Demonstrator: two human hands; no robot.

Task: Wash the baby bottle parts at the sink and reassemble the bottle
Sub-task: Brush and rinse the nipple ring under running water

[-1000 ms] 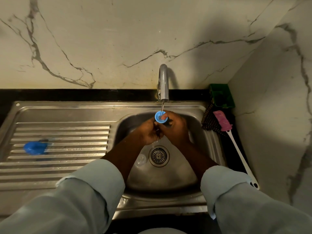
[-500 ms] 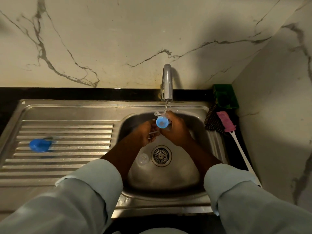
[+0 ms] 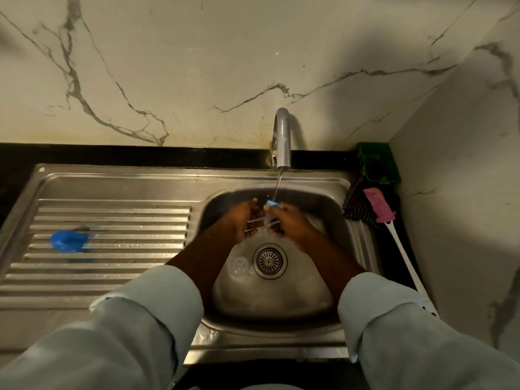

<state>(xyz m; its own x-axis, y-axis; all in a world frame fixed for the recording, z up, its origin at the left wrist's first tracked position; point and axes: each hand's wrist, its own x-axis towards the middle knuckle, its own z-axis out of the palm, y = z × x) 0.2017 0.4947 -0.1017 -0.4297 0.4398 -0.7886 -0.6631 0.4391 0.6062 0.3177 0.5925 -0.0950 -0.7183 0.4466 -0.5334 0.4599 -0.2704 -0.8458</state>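
Both hands are over the sink basin (image 3: 320, 302), under the running tap (image 3: 282, 139). A small blue bottle part (image 3: 272, 204) sits between them at the foot of the water stream. My right hand (image 3: 291, 225) grips it with curled fingers. My left hand (image 3: 243, 220) faces it with fingers curled toward the part and seems to hold its clear edge. A clear round bottle part (image 3: 239, 265) lies on the basin floor beside the drain (image 3: 269, 260). Another blue bottle part (image 3: 69, 241) lies on the ribbed drainboard (image 3: 112, 266) at the left.
A pink-headed bottle brush (image 3: 378, 204) with a long white handle lies on the counter right of the basin. A dark scrubber (image 3: 357, 209) and a green holder (image 3: 378, 164) stand behind it. Marble walls close off the back and right.
The blue part has turned: its round opening faced me before, and now only its edge shows under the stream. Both hands have opened apart slightly around it.
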